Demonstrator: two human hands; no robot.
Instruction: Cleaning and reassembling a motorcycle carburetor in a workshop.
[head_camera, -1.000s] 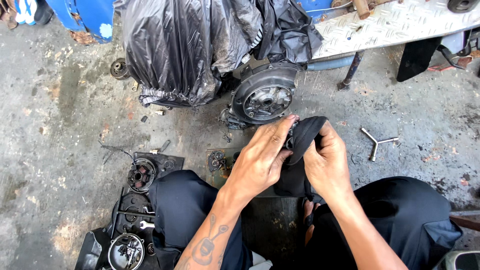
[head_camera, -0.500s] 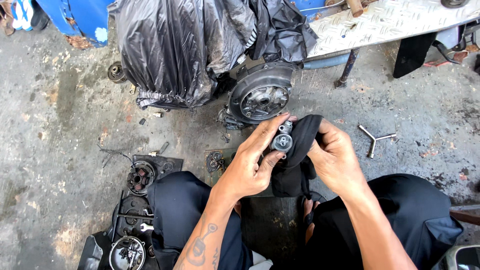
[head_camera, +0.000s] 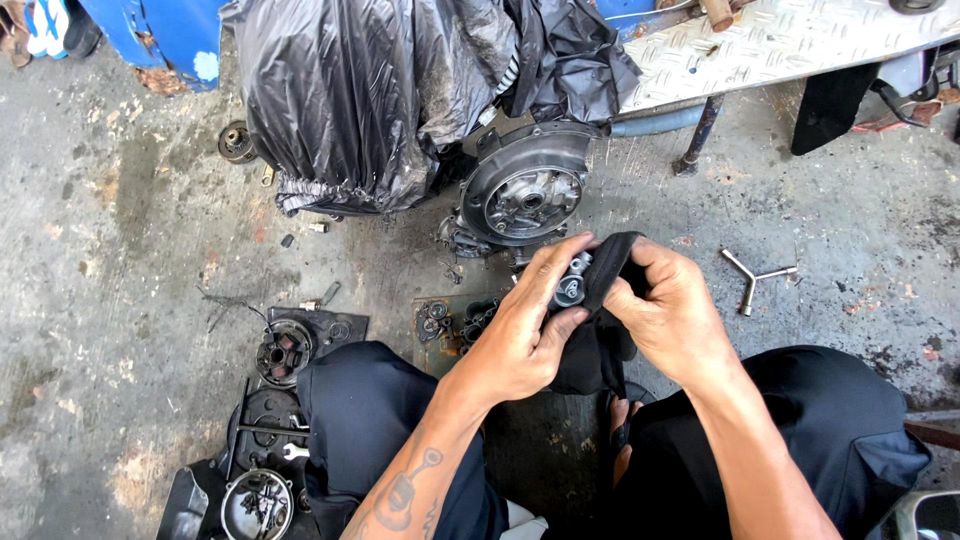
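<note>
The left hand (head_camera: 525, 335) is gripping a small metal part (head_camera: 570, 287) between thumb and fingers, closed around it and around a fold of the black rag (head_camera: 595, 345). The right hand (head_camera: 675, 315) is pinching the upper edge of the rag and pressing it against the part. Both are being held in the air above the lap, between the knees, over the concrete floor (head_camera: 120, 200).

The grip is looking fragile: the part is small and probably oily, and the cloth is lying between it and some of the fingers. If the right hand is rubbing too hard, the part may be slipping out and dropping onto the floor, rolling among the loose bolts and small pieces near the engine cover (head_camera: 522, 195). The rag could also be snagging on a sharp edge. The three-armed wrench (head_camera: 752, 278) is lying well apart to the right, and the tray of parts (head_camera: 262, 490) is sitting beside the left knee.
</note>
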